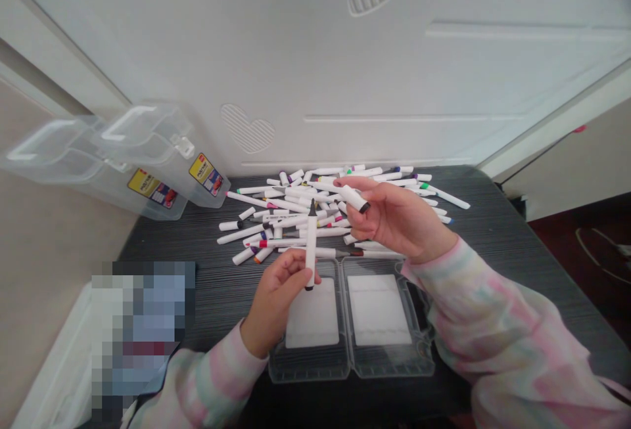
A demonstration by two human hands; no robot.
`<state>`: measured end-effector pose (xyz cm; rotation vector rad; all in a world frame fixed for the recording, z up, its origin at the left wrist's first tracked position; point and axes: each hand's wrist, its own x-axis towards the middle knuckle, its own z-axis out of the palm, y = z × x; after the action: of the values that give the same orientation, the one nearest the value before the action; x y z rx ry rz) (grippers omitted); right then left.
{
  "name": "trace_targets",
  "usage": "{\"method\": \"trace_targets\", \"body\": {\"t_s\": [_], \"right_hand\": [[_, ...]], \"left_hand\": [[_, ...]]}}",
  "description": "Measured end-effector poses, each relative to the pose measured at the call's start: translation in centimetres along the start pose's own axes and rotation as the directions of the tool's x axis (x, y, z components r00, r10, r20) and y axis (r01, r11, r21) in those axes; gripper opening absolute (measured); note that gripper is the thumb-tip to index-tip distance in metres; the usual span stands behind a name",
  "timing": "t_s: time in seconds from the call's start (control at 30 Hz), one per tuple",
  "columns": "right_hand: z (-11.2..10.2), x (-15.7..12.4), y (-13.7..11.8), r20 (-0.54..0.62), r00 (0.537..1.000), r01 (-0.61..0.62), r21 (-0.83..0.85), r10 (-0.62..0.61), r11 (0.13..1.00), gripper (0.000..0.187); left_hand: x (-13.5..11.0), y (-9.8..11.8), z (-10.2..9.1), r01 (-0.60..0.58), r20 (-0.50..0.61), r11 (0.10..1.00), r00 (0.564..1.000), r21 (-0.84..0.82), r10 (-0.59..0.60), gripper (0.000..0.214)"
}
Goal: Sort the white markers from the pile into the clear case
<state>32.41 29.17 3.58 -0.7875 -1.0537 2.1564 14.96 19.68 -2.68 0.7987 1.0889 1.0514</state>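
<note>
My left hand [276, 294] pinches a white marker [311, 238] upright, its dark tip uncovered and pointing up. My right hand [394, 219] holds a white marker cap [355, 198] with a dark end between thumb and fingers, a little to the right of and above the marker tip. Behind both hands lies a pile of several white markers [315, 209] with coloured caps on the dark table [493, 238]. An open clear plastic case [352, 366] with two shallow halves lies flat just below my hands.
Two clear plastic carry cases [148, 153] with yellow labels lean at the table's back left against a white panel. A pixelated patch covers the lower left. The table's right edge drops to a dark floor [582, 245].
</note>
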Motion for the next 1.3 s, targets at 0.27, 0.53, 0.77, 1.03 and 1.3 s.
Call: {"method": "trace_targets", "body": {"t_s": [0.27, 0.53, 0.77, 1.03, 1.3], "right_hand": [[-0.5, 0.6, 1.4, 0.011, 0.964, 0.098, -0.943, -0.265, 0.318, 0.031], [-0.9, 1.2, 3.4, 0.249, 0.967, 0.243, -0.962, -0.043, -0.122, 0.03], [-1.0, -0.4, 0.6, 0.171, 0.968, 0.149, -0.981, -0.182, -0.125, 0.029], [-0.6, -3.2, 1.4, 0.058, 0.922, -0.014, -0.983, -0.383, -0.182, 0.018], [-1.4, -2.5, 7.0, 0.093, 0.885, -0.07, -0.943, -0.456, -0.326, 0.014]], "left_hand": [[0.1, -0.2, 0.0, -0.014, -0.015, 1.0, 1.0, 0.009, 0.015, 0.011], [0.2, -0.1, 0.1, -0.029, -0.008, 1.0, 1.0, -0.009, 0.029, 0.009], [0.2, -0.3, 0.0, -0.009, -0.017, 1.0, 1.0, 0.023, 0.01, 0.011], [0.3, -0.3, 0.0, -0.026, -0.005, 0.997, 1.0, 0.069, 0.026, 0.01], [0.2, 0.0, 0.1, -0.04, 0.01, 0.997, 0.999, 0.07, 0.04, 0.009]]}}
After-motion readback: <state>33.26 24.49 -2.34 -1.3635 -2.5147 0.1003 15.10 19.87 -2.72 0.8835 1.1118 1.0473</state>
